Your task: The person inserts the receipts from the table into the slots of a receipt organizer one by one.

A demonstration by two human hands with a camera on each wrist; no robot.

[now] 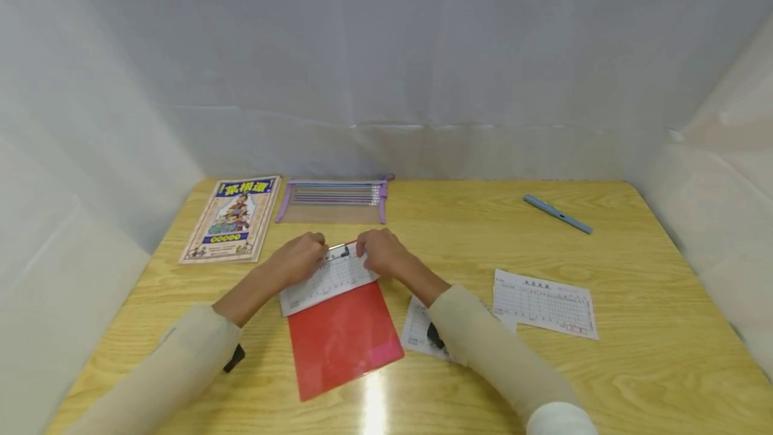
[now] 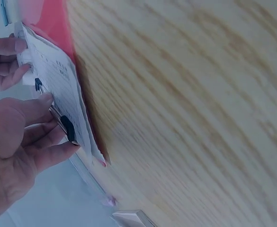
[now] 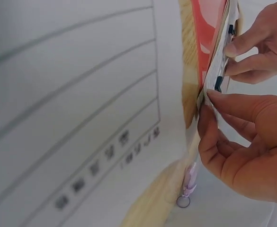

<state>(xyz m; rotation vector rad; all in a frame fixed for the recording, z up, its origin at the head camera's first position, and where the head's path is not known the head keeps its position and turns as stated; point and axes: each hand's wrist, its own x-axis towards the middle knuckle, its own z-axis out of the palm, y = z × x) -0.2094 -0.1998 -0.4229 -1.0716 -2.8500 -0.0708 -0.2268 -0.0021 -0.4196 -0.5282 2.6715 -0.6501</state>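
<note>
A red clipboard (image 1: 344,341) lies on the table before me with a printed paper form (image 1: 329,289) across its top end. My left hand (image 1: 300,258) grips the metal clip at the board's top edge. In the left wrist view, its thumb presses on the clip (image 2: 58,115), whose ends are black, while the other fingers curl beneath. The right hand (image 1: 382,252) pinches the form's top edge near the right corner between thumb and forefinger, as the right wrist view shows. Both hands sit close together, one on each half of the clip end.
Two more printed forms lie to the right, one loose form (image 1: 546,304) overlapping another that my right forearm partly covers. A comic book (image 1: 232,220) and a purple-edged pencil pouch (image 1: 335,213) lie at the back left. A blue pen (image 1: 557,213) rests at the back right.
</note>
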